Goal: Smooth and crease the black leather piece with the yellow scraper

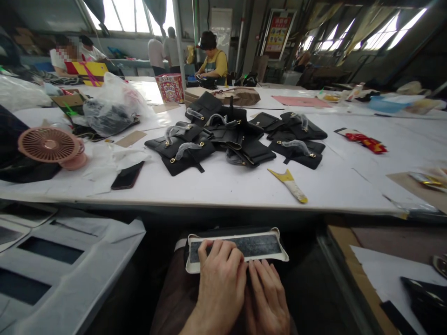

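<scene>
On my lap lies a long white-edged piece (pixel 265 244) with a dark rectangular middle and raised, folded-looking corners. My left hand (pixel 221 274) is closed on its near edge, the fingers curled over the dark surface. My right hand (pixel 267 293) has its fingers held together at the near edge, just right of the left hand; its thumb is hidden. Part of the piece is covered by the left hand. Beyond it, on the white table, are several black bags (pixel 195 149) with wrapped handles and gold-coloured fittings.
A yellow-and-white forked tool (pixel 289 185), a phone (pixel 127 176) and a pink fan (pixel 52 145) rest on the white table (pixel 223 188). Similar dark panels (pixel 50 249) lie on a covered surface at left. At right stands an open drawer-like box (pixel 356 274). People (pixel 213 63) work across the table.
</scene>
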Motion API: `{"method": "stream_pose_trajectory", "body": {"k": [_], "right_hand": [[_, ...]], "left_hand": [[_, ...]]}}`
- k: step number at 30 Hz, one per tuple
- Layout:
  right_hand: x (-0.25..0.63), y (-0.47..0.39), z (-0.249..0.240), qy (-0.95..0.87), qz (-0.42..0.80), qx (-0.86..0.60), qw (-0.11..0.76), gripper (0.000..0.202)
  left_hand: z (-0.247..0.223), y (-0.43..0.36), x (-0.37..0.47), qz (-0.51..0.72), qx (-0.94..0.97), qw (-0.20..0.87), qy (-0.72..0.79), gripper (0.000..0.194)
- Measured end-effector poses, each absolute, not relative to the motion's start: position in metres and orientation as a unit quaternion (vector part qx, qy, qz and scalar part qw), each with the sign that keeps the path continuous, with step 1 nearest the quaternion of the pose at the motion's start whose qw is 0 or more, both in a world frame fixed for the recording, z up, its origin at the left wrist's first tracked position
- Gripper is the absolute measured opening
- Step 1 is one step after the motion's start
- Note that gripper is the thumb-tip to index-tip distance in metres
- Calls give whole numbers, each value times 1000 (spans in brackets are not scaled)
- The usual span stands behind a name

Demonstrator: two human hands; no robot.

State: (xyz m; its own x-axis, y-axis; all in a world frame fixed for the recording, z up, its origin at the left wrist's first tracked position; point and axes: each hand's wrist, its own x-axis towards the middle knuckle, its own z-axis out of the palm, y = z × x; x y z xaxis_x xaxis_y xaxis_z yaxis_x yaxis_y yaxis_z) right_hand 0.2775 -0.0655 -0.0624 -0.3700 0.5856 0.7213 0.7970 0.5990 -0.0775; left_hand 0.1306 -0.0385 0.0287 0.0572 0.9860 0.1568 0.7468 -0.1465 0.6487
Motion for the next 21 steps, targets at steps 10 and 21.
{"method": "stream_pose_trajectory", "body": {"k": [10,21], "right_hand": [[247,-71,-61,-797,-83,-426,419,54],[236,-70,-60,-815,-108,-409,395,58]], "left_hand": [[19,-50,116,346,691,157,615,16],[-6,-78,77,476,607,94,629,20]]}}
